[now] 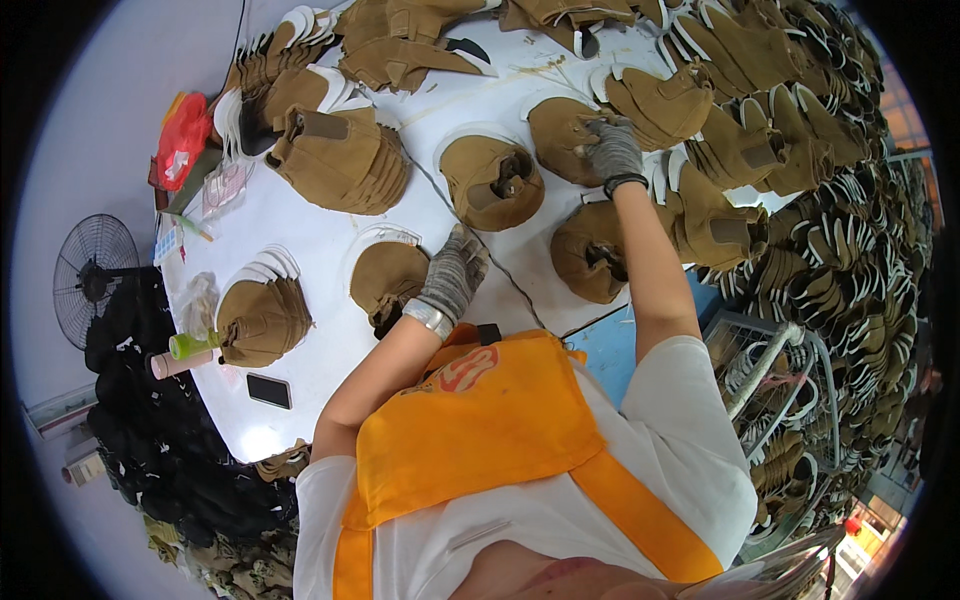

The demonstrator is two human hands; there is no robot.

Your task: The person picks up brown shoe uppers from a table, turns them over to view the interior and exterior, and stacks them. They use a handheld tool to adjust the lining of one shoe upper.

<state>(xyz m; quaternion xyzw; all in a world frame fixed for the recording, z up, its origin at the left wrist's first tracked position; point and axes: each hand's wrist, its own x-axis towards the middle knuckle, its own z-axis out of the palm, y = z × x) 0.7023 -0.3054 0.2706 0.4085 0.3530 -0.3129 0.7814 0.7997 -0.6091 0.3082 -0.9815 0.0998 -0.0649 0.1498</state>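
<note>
Across the white desk [330,240], seen from the head view, four brown shoe uppers sit singly around the worker's gloved hands. The near-left upper [380,275] lies beside the left hand [455,275], whose fingers reach forward close together at its right edge; whether they pinch it cannot be told. The far-right upper [555,135] lies under the right hand [612,152], with bent fingers resting on its top; a firm grip cannot be made out. The middle upper [475,170] and the near-right upper [578,255] are out of both hands.

As for progress, the work looks partway along: many pieces are already nested in stacks, while these four are apart from them. Which stacks are finished and which are waiting cannot be judged from how they lie.

Counted, there are two gloved hands, four single uppers and, nearest them, four stacks: a large left stack [335,165], a small left stack [262,325], an upper-right stack [665,105] and a right stack [715,220]. How many uppers each stack holds is unclear, since they overlap. More piles crowd the far and right sides, too dense to count. One phone [269,391] lies at the near-left edge, and one fan [95,280] stands beyond the desk.
</note>
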